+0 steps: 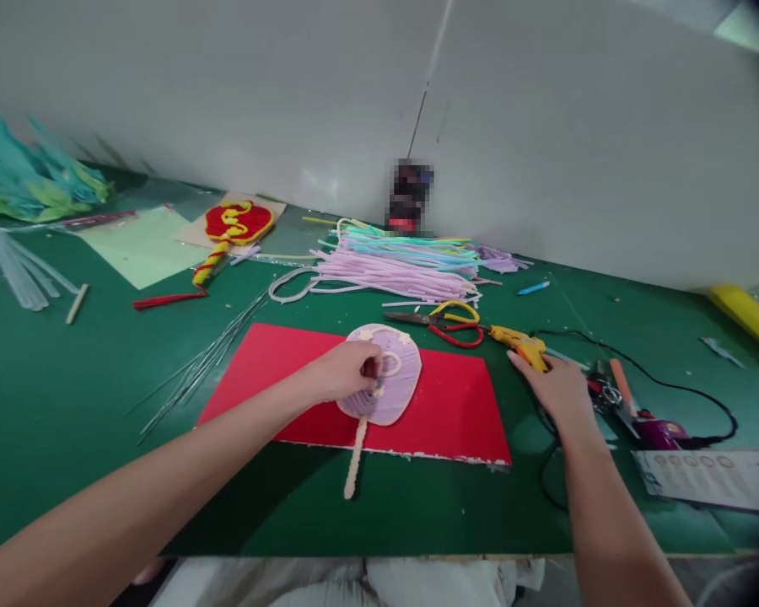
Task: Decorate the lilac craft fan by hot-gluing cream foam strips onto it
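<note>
A lilac round fan (405,379) with a cream border, small cream decorations and a pale twisted handle (355,459) lies on a red sheet (461,396). Over the fan's left half, my left hand (351,369) is closed with its fingertips pinched together at the surface. Whatever lies between those fingertips is too small to make out. To the right of the sheet, my right hand (560,389) is wrapped round a yellow glue gun (522,344), whose nozzle points left. Scissors (446,320) with red and yellow handles lie just left of the nozzle.
Pink and turquoise pipe cleaners (398,268) are piled behind the sheet. Thin wires (208,362) lie to its left. A red and yellow fan (237,223) rests farther back. The glue gun's black cord (670,388) loops right, near a printed card (708,479).
</note>
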Tool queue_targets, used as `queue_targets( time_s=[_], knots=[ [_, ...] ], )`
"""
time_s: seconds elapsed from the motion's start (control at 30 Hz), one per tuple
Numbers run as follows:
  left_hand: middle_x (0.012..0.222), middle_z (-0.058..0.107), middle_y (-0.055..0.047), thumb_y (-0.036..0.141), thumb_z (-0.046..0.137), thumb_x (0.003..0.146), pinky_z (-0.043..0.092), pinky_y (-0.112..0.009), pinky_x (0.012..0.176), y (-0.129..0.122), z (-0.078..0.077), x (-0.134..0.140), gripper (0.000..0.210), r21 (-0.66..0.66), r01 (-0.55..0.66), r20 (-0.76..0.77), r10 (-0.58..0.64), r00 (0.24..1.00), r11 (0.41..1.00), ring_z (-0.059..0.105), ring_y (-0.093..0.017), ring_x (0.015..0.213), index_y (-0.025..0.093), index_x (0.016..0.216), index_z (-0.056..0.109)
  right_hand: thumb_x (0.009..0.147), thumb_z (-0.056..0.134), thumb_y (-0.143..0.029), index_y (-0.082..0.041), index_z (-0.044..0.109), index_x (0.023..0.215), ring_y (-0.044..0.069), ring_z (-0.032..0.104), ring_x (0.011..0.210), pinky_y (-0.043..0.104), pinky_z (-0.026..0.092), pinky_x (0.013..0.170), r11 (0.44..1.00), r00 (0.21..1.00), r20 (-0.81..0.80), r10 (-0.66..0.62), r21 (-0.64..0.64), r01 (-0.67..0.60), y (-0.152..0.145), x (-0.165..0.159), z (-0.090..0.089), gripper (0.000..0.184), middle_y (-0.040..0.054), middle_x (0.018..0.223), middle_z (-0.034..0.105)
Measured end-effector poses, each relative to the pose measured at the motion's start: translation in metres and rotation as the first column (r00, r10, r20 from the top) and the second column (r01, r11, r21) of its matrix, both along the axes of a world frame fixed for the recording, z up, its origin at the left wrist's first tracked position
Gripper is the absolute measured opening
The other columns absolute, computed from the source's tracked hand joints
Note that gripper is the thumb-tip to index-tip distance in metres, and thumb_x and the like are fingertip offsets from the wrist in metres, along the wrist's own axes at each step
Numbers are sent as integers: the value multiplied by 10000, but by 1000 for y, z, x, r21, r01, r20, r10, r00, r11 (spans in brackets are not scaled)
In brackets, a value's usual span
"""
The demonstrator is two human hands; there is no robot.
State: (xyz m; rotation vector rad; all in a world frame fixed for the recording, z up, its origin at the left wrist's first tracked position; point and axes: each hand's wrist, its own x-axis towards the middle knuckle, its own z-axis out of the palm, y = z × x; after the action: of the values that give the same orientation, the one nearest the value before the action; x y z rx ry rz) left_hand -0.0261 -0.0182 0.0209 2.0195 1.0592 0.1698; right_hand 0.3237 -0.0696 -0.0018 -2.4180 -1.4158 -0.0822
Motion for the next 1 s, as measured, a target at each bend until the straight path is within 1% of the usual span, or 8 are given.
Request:
queue_targets(
  time_s=[0.1, 0.17, 0.2, 0.3, 0.4, 0.5, 0.7, 1.0],
  knots=[
    [696, 546, 41, 66, 600, 626, 356, -195, 568, 1, -4, -1, 167, 0, 4, 23, -4, 1000, 1000, 517, -114, 653, 176, 712, 509, 746, 494, -621, -110, 632, 1028, 328, 576, 904, 483, 450, 751, 990, 999, -8, -44, 131, 45, -12, -36, 12, 600, 206, 1028, 616],
    [685, 540, 42, 68, 600, 624, 350, -192, 556, 1, -5, -1, 162, 3, 11, 30, -11, 1000, 1000, 509, -113, 645, 177, 701, 508, 816, 473, -514, -143, 628, 1000, 256, 597, 864, 418, 476, 767, 948, 983, -88, 164, 289, -132, -28, -78, 19, 442, 138, 968, 645],
    [680, 537, 42, 70, 600, 624, 345, -192, 549, 2, -6, -1, 160, 5, 14, 30, -14, 999, 1000, 505, -112, 639, 177, 696, 506, 843, 465, -458, -169, 625, 997, 225, 604, 842, 389, 485, 768, 919, 951, -122, 282, 317, -232, -36, -102, 21, 364, 108, 953, 654],
    [685, 539, 40, 69, 596, 627, 336, -194, 543, 2, -6, -2, 160, 18, 21, 29, -21, 999, 1000, 502, -115, 642, 180, 691, 500, 883, 443, -302, -196, 596, 1017, 194, 605, 883, 352, 496, 797, 811, 820, -168, 547, 350, -469, -59, -166, 19, 230, 91, 980, 655],
    [697, 546, 39, 60, 583, 639, 341, -195, 558, 2, -6, -2, 156, 31, 36, 42, -38, 998, 999, 505, -115, 658, 180, 701, 504, 875, 431, -205, -205, 561, 1000, 197, 583, 988, 353, 497, 841, 726, 689, -249, 681, 350, -592, -70, -200, 9, 181, 92, 1030, 647],
    [693, 538, 41, 58, 581, 639, 344, -195, 565, 1, -7, -3, 156, 33, 46, 65, -48, 997, 998, 504, -114, 661, 179, 704, 508, 857, 440, -167, -209, 550, 963, 199, 571, 1021, 365, 491, 867, 701, 640, -289, 712, 350, -621, -71, -205, 0, 158, 85, 1061, 643],
    [664, 530, 43, 37, 572, 625, 343, -200, 562, 1, -11, -4, 172, 22, 24, 108, -26, 994, 999, 503, -117, 647, 176, 706, 512, 838, 435, -121, -220, 550, 973, 217, 541, 1086, 408, 466, 907, 666, 641, -192, 743, 306, -680, -72, -203, -6, 204, 70, 1124, 635],
    [699, 545, 33, 55, 582, 664, 365, -207, 574, -2, -17, -6, 142, 76, 9, 145, -20, 989, 997, 516, -122, 667, 170, 724, 524, 820, 453, -94, -200, 536, 983, 213, 535, 1072, 387, 464, 886, 693, 677, -164, 717, 271, -668, -71, -209, -9, 211, 68, 1113, 633]
  ],
)
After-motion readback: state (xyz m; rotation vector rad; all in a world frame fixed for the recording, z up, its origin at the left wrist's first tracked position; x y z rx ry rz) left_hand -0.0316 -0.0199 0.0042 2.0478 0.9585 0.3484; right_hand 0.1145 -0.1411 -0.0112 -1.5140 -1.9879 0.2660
